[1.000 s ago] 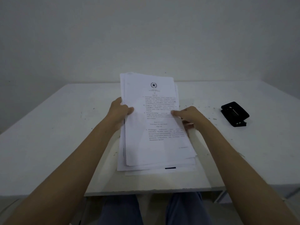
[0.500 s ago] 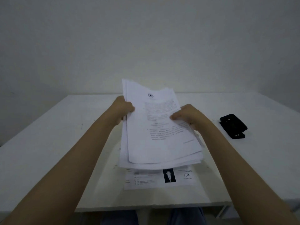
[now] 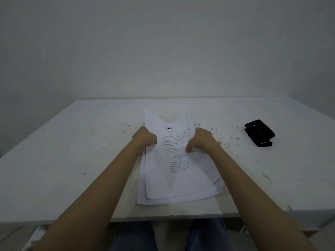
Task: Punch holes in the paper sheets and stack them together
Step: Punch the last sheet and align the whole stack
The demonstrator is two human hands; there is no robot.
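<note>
A stack of white printed paper sheets (image 3: 174, 178) lies on the white table (image 3: 72, 160) in front of me, its edges fanned out unevenly. My left hand (image 3: 145, 137) grips the stack's left edge with curled fingers. My right hand (image 3: 201, 140) grips the right edge, thumb on the top page, and the top of the sheets bows upward between both hands. A black hole punch (image 3: 259, 133) sits on the table to the right, well apart from both hands.
Small paper bits and specks are scattered over the table around and to the right of the stack. A plain wall rises behind the table. My knees show below the near table edge.
The stack was held up off the table, with a separate sheet visible beneath it; both hands have brought it down onto the table, covering that sheet.
</note>
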